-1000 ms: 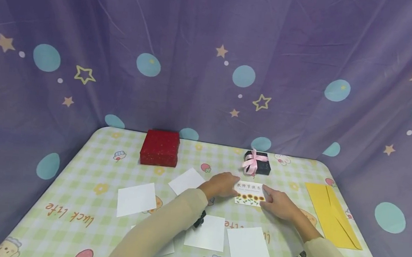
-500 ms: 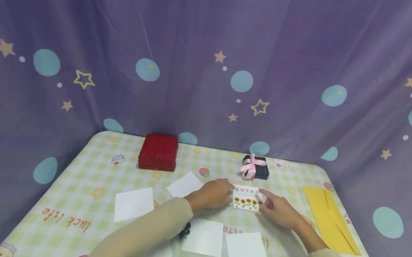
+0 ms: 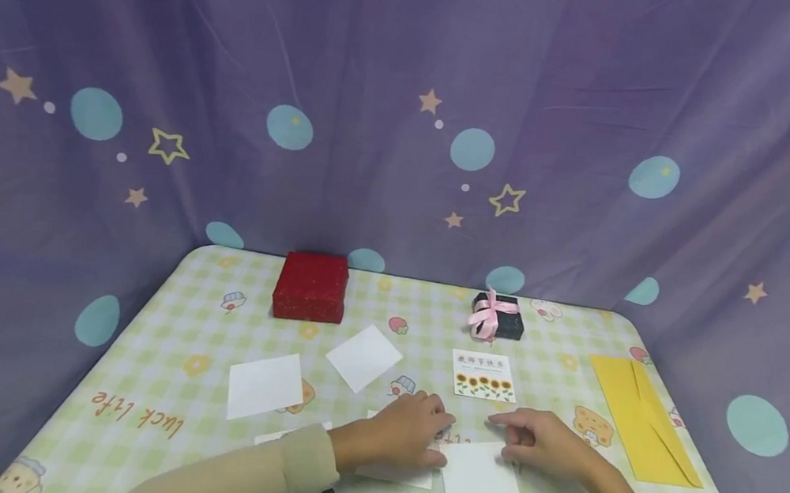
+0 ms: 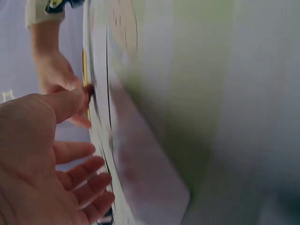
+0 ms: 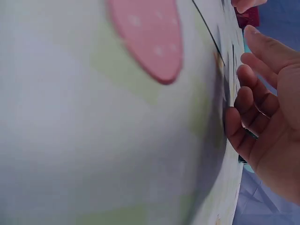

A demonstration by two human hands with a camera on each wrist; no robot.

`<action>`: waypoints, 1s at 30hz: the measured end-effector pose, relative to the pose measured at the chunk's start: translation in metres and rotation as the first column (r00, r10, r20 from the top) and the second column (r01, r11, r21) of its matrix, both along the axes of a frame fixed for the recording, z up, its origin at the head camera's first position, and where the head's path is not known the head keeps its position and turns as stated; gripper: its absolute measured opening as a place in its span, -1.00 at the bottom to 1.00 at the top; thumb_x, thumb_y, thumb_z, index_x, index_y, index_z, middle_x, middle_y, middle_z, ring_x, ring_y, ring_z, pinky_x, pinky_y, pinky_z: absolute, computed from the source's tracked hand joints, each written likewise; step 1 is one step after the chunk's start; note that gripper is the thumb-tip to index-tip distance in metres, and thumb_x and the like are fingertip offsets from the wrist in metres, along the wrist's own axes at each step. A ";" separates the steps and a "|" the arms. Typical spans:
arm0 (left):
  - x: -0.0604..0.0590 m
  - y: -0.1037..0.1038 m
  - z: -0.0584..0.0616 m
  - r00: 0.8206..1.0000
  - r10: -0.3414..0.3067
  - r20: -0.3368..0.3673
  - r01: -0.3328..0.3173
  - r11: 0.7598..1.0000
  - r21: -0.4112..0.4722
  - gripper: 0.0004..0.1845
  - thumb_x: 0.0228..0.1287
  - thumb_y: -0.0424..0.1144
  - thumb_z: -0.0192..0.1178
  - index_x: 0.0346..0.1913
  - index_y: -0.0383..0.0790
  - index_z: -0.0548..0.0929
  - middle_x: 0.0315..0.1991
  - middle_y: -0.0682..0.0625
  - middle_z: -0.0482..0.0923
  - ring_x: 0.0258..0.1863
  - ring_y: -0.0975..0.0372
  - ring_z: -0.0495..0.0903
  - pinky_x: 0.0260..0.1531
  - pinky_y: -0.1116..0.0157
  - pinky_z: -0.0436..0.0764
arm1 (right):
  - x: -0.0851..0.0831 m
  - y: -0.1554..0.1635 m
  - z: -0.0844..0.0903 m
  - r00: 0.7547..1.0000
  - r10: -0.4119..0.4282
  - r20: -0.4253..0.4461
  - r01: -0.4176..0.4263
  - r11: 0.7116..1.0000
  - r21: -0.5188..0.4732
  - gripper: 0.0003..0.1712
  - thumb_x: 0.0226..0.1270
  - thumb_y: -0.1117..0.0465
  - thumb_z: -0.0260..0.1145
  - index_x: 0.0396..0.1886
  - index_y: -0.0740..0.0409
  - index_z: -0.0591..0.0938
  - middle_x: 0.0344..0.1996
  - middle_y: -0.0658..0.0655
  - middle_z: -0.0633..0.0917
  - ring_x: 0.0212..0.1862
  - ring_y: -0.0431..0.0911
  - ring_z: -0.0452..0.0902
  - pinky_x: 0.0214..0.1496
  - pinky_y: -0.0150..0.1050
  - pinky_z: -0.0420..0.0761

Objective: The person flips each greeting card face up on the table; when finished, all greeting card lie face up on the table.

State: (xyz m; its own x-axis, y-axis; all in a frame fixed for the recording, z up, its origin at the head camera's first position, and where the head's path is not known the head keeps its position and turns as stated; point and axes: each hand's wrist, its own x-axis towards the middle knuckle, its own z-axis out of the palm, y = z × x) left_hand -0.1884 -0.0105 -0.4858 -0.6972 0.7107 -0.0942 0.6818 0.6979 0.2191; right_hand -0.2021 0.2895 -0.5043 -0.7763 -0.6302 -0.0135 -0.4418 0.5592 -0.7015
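1. Head view, far left of the table (image 3: pixel 163 351): a white paper square (image 3: pixel 265 385) lies flat on the checked cloth, with a second, tilted white square (image 3: pixel 364 357) just right of it and a red box (image 3: pixel 309 297) behind both.
2. Centre: the left hand (image 3: pixel 401 435) rests palm down, fingers relaxed and gripping nothing, on a white sheet (image 3: pixel 393 472) mostly hidden under it.
3. Just right: another white sheet (image 3: pixel 480 481) lies flat; the right hand (image 3: pixel 543 443) touches its far edge with loosely bent fingers, holding nothing.
4. Behind the hands: a sunflower card (image 3: pixel 483 375) lies apart, with a black box with pink ribbon (image 3: pixel 497 318) beyond it.
5. Far right: a yellow envelope (image 3: pixel 643 417) lies flat.
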 end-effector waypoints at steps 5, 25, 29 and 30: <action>0.022 -0.001 0.002 0.999 -0.035 0.026 0.037 0.998 -0.048 -0.22 0.29 0.34 0.22 0.43 -0.05 0.45 0.28 0.05 0.44 0.20 0.23 0.43 0.14 0.23 0.47 | 0.014 0.006 -0.001 1.000 -0.023 -0.011 0.023 1.000 0.016 -0.40 0.20 0.00 0.53 0.23 0.02 0.67 -0.35 -0.08 0.56 -0.40 -0.39 0.39 -0.37 -0.40 0.53; 0.041 0.010 -0.010 0.995 0.027 -0.091 -0.034 0.997 -0.073 -0.18 0.18 0.34 0.30 0.40 -0.04 0.45 0.31 0.05 0.41 0.27 0.19 0.40 0.12 0.22 0.44 | 0.026 0.009 -0.013 0.998 -0.064 -0.028 0.066 0.996 0.055 -0.42 0.11 -0.06 0.56 0.17 -0.11 0.71 -0.30 -0.19 0.54 -0.30 -0.31 0.40 -0.25 -0.42 0.48; 0.039 0.011 -0.010 0.998 0.036 -0.059 -0.041 0.996 -0.077 -0.17 0.17 0.34 0.31 0.41 -0.04 0.45 0.33 0.05 0.39 0.30 0.18 0.38 0.16 0.21 0.44 | 0.026 0.008 -0.012 0.997 -0.081 -0.003 0.081 0.994 0.078 -0.44 0.12 -0.08 0.55 0.15 -0.19 0.67 -0.22 -0.17 0.56 -0.16 -0.34 0.45 -0.03 -0.40 0.53; 0.039 0.011 -0.010 0.998 0.038 -0.054 -0.042 0.996 -0.080 -0.16 0.18 0.34 0.31 0.41 -0.04 0.44 0.33 0.05 0.39 0.30 0.18 0.38 0.16 0.22 0.44 | 0.026 0.007 -0.011 0.996 -0.084 0.004 0.084 0.993 0.086 -0.44 0.12 -0.08 0.55 0.15 -0.21 0.66 -0.21 -0.16 0.55 -0.14 -0.34 0.45 0.01 -0.39 0.52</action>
State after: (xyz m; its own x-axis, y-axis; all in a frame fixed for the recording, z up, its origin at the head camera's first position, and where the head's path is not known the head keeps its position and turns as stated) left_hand -0.1494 0.0005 -0.4959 -0.7305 0.6734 -0.1131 0.6619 0.7391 0.1255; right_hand -0.1758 0.2966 -0.5149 -0.8261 -0.5590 -0.0710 -0.3855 0.6526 -0.6523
